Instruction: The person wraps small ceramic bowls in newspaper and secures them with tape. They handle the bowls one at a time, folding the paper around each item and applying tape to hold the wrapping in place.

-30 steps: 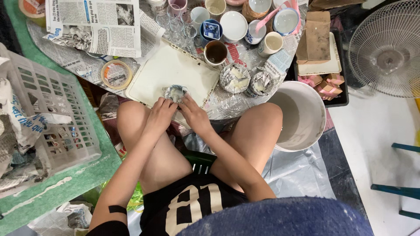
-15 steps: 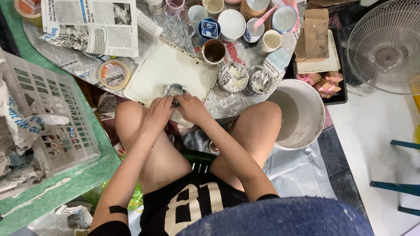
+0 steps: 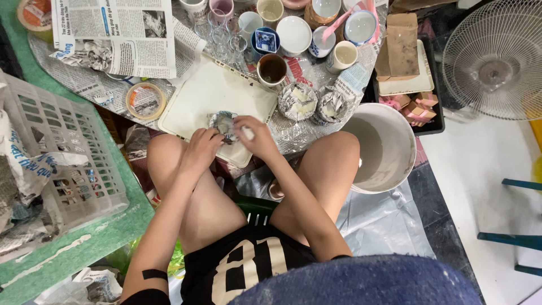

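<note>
My left hand (image 3: 202,145) and my right hand (image 3: 255,135) both grip a small cup wrapped in newspaper (image 3: 222,122). The cup rests on a white plastic lid (image 3: 203,93) at the near edge of a low table covered with newspaper. My left fingers press the wrap's left side, and my right fingers pinch its right rim. Beside it, to the right, stand two more paper-wrapped cups (image 3: 298,101), (image 3: 332,104).
Several cups and bowls (image 3: 293,35) crowd the table's far side, with a tape roll (image 3: 145,100) and newspaper sheets (image 3: 113,34) at the left. A white bucket (image 3: 384,149) stands by my right knee. A plastic basket (image 3: 56,152) is at the left, a fan (image 3: 497,59) at the right.
My right hand has lifted from beside the wrapped cup to its upper right rim. My left hand has stayed on the left side. The view has shifted slightly.
</note>
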